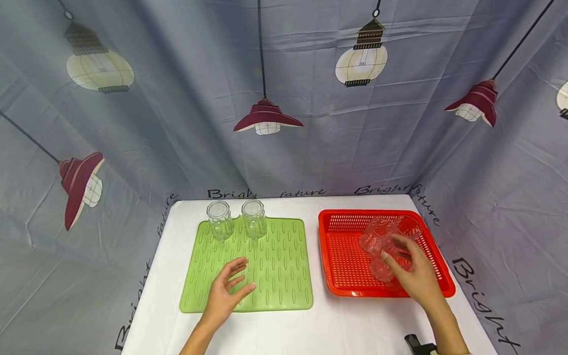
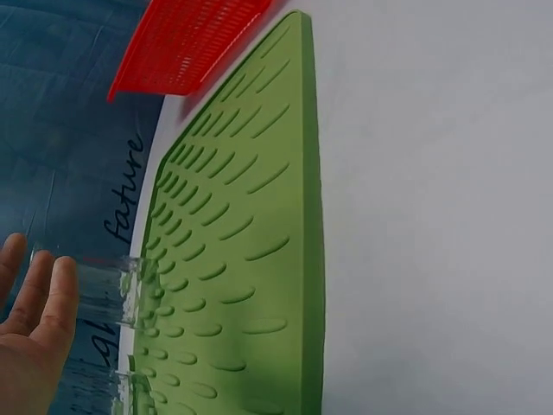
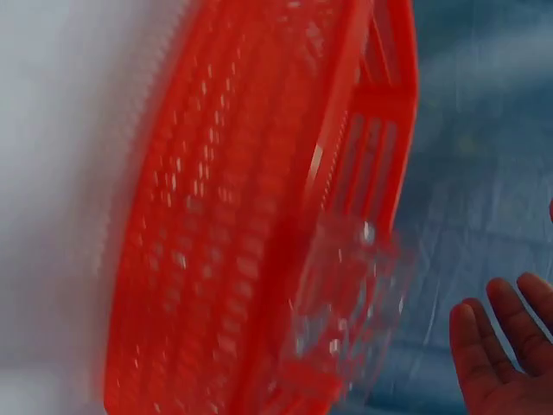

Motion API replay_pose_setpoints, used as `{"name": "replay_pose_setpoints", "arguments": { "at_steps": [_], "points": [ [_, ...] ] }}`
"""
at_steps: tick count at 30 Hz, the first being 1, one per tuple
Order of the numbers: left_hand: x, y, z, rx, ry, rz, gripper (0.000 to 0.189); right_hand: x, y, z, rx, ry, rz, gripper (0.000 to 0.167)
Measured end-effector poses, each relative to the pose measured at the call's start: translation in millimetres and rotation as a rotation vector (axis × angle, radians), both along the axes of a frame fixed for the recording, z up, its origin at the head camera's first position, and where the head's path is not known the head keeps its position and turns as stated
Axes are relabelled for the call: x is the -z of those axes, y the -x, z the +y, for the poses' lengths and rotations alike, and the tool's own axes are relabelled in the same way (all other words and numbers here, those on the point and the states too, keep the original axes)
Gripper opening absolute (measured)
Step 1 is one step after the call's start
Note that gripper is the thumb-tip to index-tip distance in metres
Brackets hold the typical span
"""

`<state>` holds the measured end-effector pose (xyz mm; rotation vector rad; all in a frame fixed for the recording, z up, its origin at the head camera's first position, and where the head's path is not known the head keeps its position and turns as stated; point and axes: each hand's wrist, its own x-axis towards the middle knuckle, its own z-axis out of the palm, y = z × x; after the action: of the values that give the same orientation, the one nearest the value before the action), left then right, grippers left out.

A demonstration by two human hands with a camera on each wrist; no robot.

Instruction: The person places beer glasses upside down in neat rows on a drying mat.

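Two clear glasses stand upright side by side at the back left of a green ribbed mat, the left glass (image 1: 220, 222) and the right glass (image 1: 255, 222). My left hand (image 1: 223, 295) hovers above the mat (image 1: 284, 266) with fingers apart, holding nothing. A red slotted basket (image 1: 325, 251) sits to the right with several clear glasses (image 1: 374, 237) lying in a cluster at its right side. Over that cluster is my right hand (image 1: 414, 273), thumb and fingers spread. The right wrist view shows its fingers (image 3: 505, 341) extended, apart from a blurred glass (image 3: 346, 303).
A white table (image 1: 284, 333) carries the mat and the basket. Behind it and at both sides hangs a grey-blue curtain (image 1: 310, 158) printed with lamps and lettering. A small black object (image 1: 414, 343) shows at the front edge near the right forearm.
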<state>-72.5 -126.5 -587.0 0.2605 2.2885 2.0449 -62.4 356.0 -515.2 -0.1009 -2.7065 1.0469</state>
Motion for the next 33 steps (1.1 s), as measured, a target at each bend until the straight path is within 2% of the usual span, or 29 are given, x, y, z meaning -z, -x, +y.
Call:
{"name": "replay_pose_setpoints", "arguments": {
  "at_steps": [5,12,18,23,33],
  "points": [
    [-3.4,2.8,-3.8,-0.007,0.012,0.011,0.069,-0.5,2.7,19.1,0.066,-0.025,-0.044,0.075],
    [-6.6,6.0,-6.6,-0.027,0.009,0.014,0.070,22.3,5.3,30.7,0.092,-0.047,-0.150,0.098],
    [-6.9,5.3,-6.7,-0.029,0.008,0.001,0.070,37.3,8.9,33.3,0.083,-0.041,-0.190,0.103],
    [-5.8,5.3,-4.4,-0.023,-0.002,-0.011,0.070,42.6,11.0,36.9,0.078,-0.043,-0.193,0.106],
    [-3.4,1.7,-5.8,-0.023,0.008,-0.013,0.070,49.5,8.3,33.9,0.063,-0.087,-0.191,0.101]
  ]
}}
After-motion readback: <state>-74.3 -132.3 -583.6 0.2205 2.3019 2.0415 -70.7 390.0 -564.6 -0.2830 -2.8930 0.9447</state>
